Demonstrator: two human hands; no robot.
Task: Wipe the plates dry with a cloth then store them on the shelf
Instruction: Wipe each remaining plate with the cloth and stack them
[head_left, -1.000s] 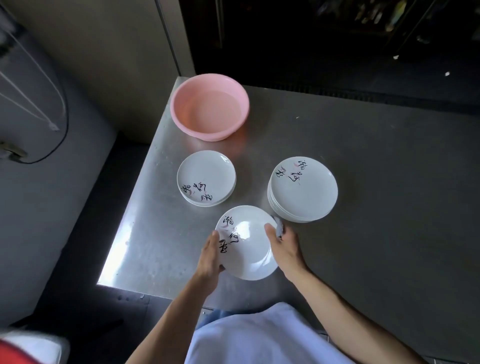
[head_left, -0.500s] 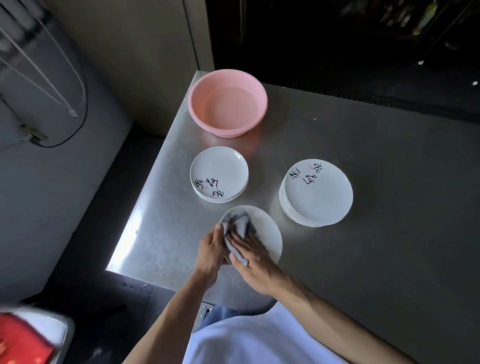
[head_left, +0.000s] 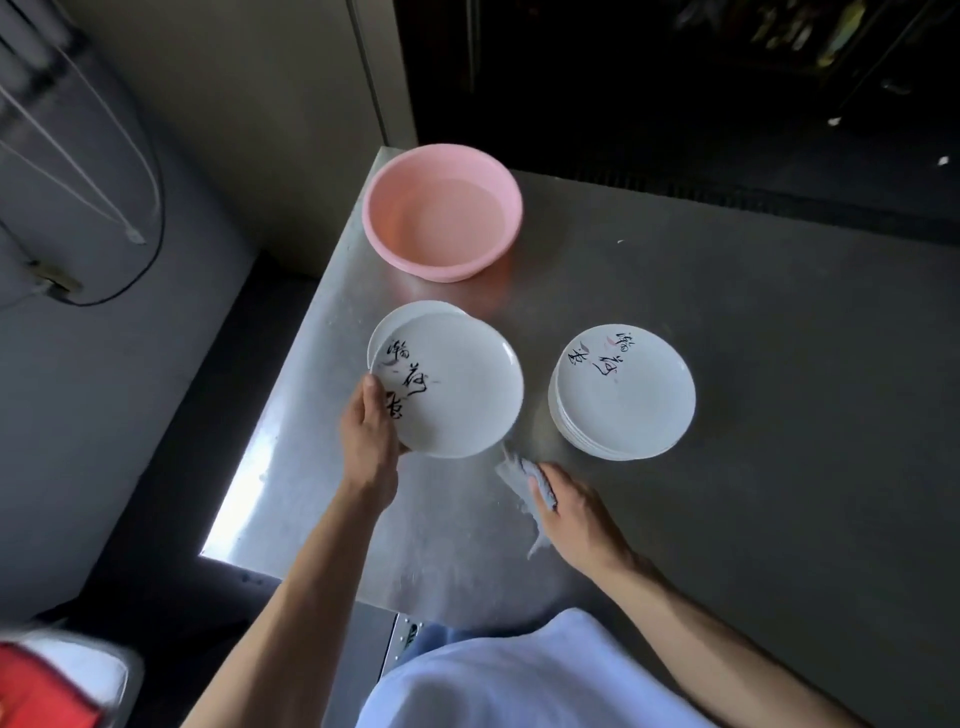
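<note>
On my feed from the head camera, the person's left hand grips a white plate by its left rim, thumb on top and the other fingers hidden underneath. The plate covers all but a sliver of a small stack; I cannot tell whether they touch. The right hand has its fingers curled on a grey cloth low over the steel worktop, and the palm hides part of the cloth. To the right stands a taller stack, and further back a pink basin. At the bottom left, a blurred red and white shape is cut off.
</note>
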